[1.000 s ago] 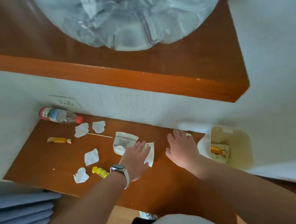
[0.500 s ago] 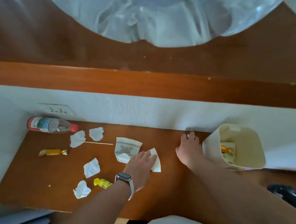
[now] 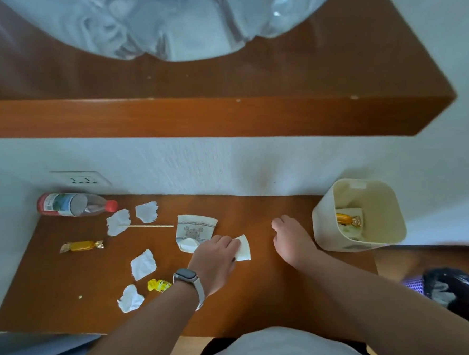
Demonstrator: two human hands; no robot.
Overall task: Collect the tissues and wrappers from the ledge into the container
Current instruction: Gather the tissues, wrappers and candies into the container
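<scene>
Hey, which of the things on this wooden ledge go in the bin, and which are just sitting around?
For the job:
white crumpled tissues
yellow sweet wrapper
gold wrapped sweet
flattened bear-print paper cup
white paper under the left hand
cream plastic container

Just lying about:
red-capped plastic bottle
thin wooden stick
wall socket
</scene>
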